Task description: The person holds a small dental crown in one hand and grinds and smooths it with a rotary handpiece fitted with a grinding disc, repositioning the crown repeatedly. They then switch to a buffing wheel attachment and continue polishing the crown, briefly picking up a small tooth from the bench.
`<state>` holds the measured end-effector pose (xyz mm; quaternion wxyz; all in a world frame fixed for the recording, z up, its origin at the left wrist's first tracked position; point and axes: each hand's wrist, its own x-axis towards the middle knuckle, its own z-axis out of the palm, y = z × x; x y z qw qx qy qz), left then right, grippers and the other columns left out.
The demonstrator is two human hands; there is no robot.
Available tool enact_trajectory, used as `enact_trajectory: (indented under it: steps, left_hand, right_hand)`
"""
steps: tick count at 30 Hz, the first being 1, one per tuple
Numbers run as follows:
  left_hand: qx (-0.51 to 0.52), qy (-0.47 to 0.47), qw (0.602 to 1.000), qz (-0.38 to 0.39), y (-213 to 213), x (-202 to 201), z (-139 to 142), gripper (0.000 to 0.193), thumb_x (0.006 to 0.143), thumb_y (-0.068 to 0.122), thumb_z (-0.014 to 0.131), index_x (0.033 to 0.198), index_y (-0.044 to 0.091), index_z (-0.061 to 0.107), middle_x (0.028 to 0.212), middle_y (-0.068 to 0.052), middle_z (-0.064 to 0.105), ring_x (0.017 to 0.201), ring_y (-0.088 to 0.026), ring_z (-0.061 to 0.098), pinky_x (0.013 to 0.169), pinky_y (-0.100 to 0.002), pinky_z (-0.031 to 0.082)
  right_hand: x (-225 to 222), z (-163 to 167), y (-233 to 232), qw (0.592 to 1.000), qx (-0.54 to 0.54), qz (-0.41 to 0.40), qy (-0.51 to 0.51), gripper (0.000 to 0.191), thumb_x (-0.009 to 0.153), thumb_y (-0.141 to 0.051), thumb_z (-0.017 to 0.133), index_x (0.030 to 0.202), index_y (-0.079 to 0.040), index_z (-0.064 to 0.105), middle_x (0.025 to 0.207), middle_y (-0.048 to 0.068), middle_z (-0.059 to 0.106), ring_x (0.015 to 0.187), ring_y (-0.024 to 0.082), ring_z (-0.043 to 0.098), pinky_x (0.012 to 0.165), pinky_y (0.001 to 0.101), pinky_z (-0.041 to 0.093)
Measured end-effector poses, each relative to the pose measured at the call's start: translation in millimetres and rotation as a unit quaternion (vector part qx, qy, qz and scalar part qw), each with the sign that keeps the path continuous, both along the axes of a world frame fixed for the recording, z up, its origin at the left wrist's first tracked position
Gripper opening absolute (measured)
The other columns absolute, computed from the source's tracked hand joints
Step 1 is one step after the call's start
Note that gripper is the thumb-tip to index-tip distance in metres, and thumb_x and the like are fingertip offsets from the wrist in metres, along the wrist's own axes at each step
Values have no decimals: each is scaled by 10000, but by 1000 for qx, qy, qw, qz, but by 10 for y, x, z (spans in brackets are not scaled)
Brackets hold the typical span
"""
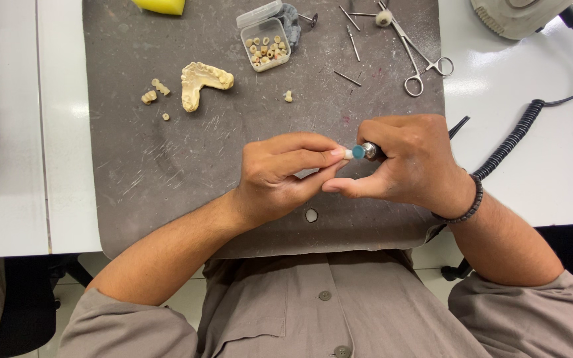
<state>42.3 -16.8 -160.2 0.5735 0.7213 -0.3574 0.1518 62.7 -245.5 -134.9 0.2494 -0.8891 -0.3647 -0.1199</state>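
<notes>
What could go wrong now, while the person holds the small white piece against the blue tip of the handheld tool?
1. The small white piece is pinched only by the left hand fingers; it might slip and drop onto the grey mat.
2. The blue tip of the tool in the right hand sits very close to the fingertips and could graze them.
3. The coiled cord by the right wrist might tug the tool.

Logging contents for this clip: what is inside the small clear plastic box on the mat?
The clear box, lid open, holds a heap of small cream tooth-shaped pieces. Whatever lies beneath the top ones is covered.
</notes>
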Motion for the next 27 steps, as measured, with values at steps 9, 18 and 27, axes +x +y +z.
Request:
enact_trajectory:
  steps: [9, 18, 27]
  left_hand:
    - [5, -3, 1000, 12, -15, 6, -15, 143, 911, 12, 838, 1024, 33, 752, 1055, -87, 761, 904, -155, 772, 765, -248, 661]
    - [-8, 11, 1000, 24, -21, -10, -8, 131, 910, 6, 836, 1011, 41, 759, 1049, -84, 764, 906, -157, 779, 773, -252, 664]
    - [-22, 28, 999, 25, -30, 1, -17, 131, 905, 3, 840, 995, 37, 751, 1049, -90, 766, 915, -164, 782, 784, -265, 657]
  right_hand:
    - [-12, -10, 3, 1000, -4, 9, 2, 658, 752, -604, 885, 592, -124, 465, 486, -13, 405, 408, 137, 405, 397, 323, 274]
    - [-1, -3, -12, 1000, 6, -6, 1, 679, 735, -629, 876, 606, -108, 460, 502, 8, 408, 429, 147, 415, 413, 331, 280]
    - [-14, -6, -10, 1000, 14, 3, 1, 634, 757, -544, 889, 606, -99, 464, 512, 26, 437, 438, 167, 443, 428, 344, 304]
